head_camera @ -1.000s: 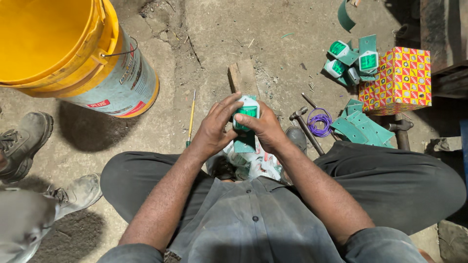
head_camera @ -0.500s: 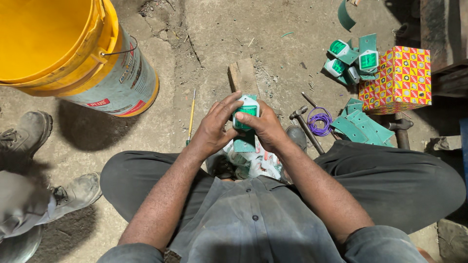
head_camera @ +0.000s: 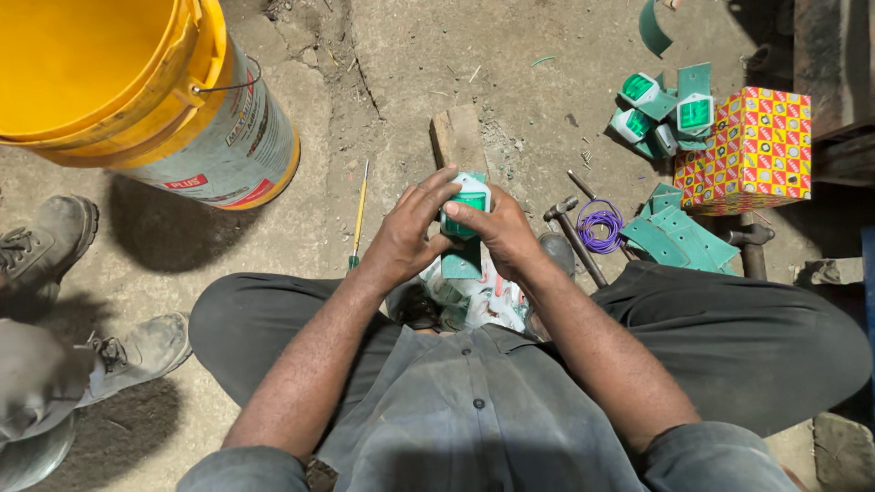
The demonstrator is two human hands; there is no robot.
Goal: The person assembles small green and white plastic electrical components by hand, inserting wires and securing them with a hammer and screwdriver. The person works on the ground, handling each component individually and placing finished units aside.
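Sitting cross-legged on a concrete floor, I hold a small green-and-white plastic part (head_camera: pixel 466 202) in front of me with both hands. My left hand (head_camera: pixel 410 232) wraps its left side, fingers curled over the top. My right hand (head_camera: pixel 503 230) grips its right side. A flat green card piece (head_camera: pixel 461 266) hangs just below it. Under my hands a printed plastic bag (head_camera: pixel 481 301) lies between my knees.
A yellow bucket (head_camera: pixel 137 100) stands at the upper left. A screwdriver (head_camera: pixel 358 219), a wooden block (head_camera: pixel 458 137), a hammer (head_camera: pixel 576 239), a purple wire coil (head_camera: pixel 600 226), green parts (head_camera: pixel 665 111), green card sheets (head_camera: pixel 679 235) and a patterned box (head_camera: pixel 746 150) lie ahead. Another person's boots (head_camera: pixel 55 246) are at left.
My hands stay on the green part with almost no shift. The other person's boots at left have shifted slightly.
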